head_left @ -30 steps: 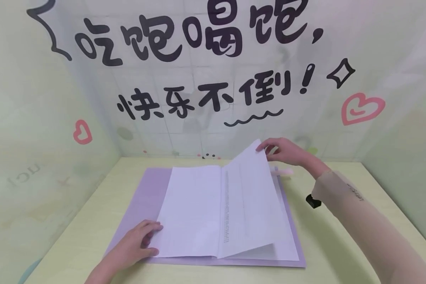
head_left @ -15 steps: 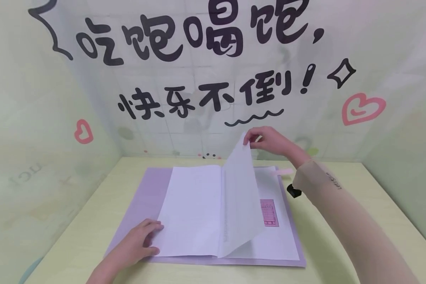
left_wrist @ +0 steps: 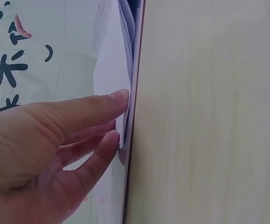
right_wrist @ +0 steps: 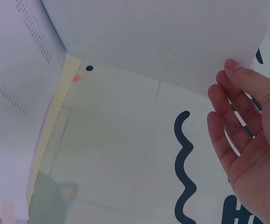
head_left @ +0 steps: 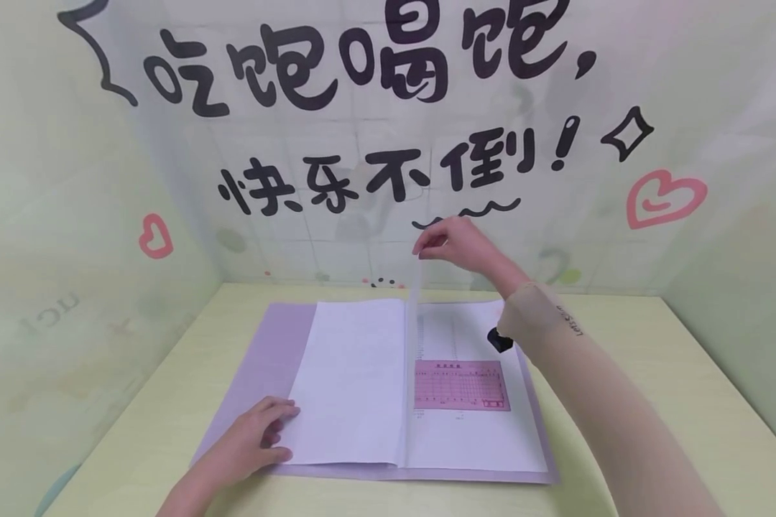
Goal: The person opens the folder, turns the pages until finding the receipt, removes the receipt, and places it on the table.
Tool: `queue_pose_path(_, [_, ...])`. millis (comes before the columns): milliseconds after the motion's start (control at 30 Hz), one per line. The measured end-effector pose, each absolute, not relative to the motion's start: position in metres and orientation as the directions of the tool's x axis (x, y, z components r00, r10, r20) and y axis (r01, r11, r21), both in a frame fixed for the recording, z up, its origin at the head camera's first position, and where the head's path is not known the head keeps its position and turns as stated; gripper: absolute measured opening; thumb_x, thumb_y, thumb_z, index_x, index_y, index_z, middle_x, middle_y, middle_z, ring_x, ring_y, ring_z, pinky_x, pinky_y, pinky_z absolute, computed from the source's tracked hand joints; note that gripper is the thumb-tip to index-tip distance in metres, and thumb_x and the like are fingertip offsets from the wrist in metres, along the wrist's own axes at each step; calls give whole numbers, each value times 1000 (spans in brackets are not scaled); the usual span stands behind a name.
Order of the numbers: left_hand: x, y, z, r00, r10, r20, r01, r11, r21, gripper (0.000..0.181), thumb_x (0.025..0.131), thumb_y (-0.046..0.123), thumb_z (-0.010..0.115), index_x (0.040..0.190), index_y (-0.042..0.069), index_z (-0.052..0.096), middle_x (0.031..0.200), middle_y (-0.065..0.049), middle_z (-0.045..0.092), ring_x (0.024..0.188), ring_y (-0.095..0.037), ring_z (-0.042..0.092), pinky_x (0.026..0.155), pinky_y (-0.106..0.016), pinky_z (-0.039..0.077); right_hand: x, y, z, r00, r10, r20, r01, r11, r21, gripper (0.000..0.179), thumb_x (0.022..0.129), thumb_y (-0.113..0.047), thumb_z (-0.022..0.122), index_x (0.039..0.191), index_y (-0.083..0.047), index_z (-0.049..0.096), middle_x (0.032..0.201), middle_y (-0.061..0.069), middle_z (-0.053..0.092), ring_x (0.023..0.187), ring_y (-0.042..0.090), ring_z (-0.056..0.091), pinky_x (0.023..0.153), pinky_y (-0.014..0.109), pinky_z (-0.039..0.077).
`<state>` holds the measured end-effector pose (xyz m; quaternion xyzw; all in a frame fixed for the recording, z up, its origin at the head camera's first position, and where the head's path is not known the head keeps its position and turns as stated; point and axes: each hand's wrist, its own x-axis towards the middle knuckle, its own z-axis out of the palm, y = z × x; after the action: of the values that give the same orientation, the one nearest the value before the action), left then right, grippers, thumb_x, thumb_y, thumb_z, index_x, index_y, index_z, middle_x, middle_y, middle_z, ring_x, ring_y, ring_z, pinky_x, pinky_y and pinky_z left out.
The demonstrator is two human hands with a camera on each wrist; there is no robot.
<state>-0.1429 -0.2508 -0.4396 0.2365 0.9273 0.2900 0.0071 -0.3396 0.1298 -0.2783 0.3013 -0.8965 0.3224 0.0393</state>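
An open folder or booklet of white pages [head_left: 349, 380] with a lavender cover [head_left: 268, 359] lies on the table. My right hand [head_left: 455, 244] pinches the top corner of one page [head_left: 412, 359], which stands nearly upright, edge-on in the head view. In the right wrist view, thumb and forefinger hold that page [right_wrist: 158, 42] at its corner, the other fingers loosely bent. My left hand [head_left: 252, 438] rests at the lower left edge of the left-hand pages, thumb and fingers spread against the paper [left_wrist: 114, 65]. A pink printed slip or form [head_left: 462, 385] shows on the right-hand page.
The pale wooden table [head_left: 162, 388] surrounds the folder. Behind stands a wall sheet [head_left: 356, 244] with large black lettering and hearts, with side panels left and right. A black device [head_left: 500, 339] sits under the right wrist. A pale pink tab [right_wrist: 8, 212] shows at a page edge.
My right hand has moved left and up, swinging the page from the right side to nearly upright and uncovering the pink form. My left hand has stayed in place.
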Motion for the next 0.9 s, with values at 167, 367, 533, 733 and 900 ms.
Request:
queue_pose_path(167, [-142,-251,-439,-886,443,139,440,706,555,55,73,14,83,121,-3,63,122,-15,60,84,-1,51,72,-19,50,-339,113,-281,-821,-501,272,-555,592,-584,10,90,-11,72,98,-13,77,98,4,76,89,17,66,84,31,53])
queue_pose_path(367, [-142,-251,-440,-881,448,154,458,720,522,55,72,15,84,121,-1,64,119,-11,61,82,0,49,70,-20,49,-342,88,-293,-804,-493,331,-580,534,-614,13,90,-8,69,102,-10,75,99,5,75,93,17,66,87,33,53])
queue_pose_path(533, [-143,-252,-441,-871,458,177,480,718,504,54,72,15,84,120,-1,64,118,-11,61,82,1,48,70,-20,48,-345,66,-307,-764,-500,408,-630,436,-643,15,89,-8,71,104,-8,73,103,7,73,95,18,67,91,39,55])
queue_pose_path(733, [-144,-253,-440,-865,466,184,491,715,497,54,72,16,84,120,0,64,118,-12,62,82,1,48,71,-21,47,-345,41,-324,-767,-491,413,-612,369,-699,19,89,-9,72,108,-8,70,112,6,69,100,19,68,84,29,58])
queue_pose_path(900, [-144,-254,-442,-869,461,181,485,720,495,54,72,17,85,119,0,65,119,-12,62,83,1,49,72,-22,48,-342,24,-337,-764,-524,376,-597,352,-721,31,88,-8,73,118,-10,65,120,7,63,106,20,65,85,26,57])
